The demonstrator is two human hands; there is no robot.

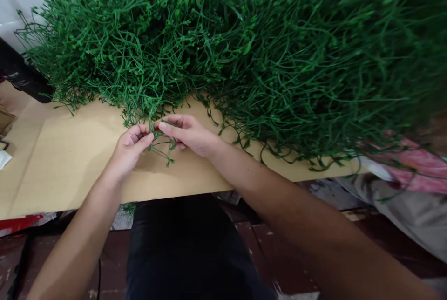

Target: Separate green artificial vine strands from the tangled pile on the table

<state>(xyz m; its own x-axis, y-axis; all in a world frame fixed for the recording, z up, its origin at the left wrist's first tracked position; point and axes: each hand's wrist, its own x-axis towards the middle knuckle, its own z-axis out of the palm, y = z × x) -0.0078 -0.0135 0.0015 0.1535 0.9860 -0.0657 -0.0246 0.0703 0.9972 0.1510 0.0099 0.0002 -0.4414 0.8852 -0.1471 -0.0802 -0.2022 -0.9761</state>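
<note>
A big heap of green artificial plant sprigs (244, 48) covers the back and right of a brown cardboard-covered table (70, 160). My left hand (131, 148) and my right hand (186, 133) meet at the heap's front edge. Both pinch one thin green sprig (162, 144) between thumb and fingers, its loose strands hanging down onto the cardboard. A small reddish spot shows between the two hands; I cannot make out what it is.
The table's front edge runs across just above my dark-trousered lap (188, 248). A pink and grey cloth bundle (412, 183) lies at the right under the overhanging sprigs. A dark object (21, 76) sits at the far left, and a red strip (21, 223) below the table edge.
</note>
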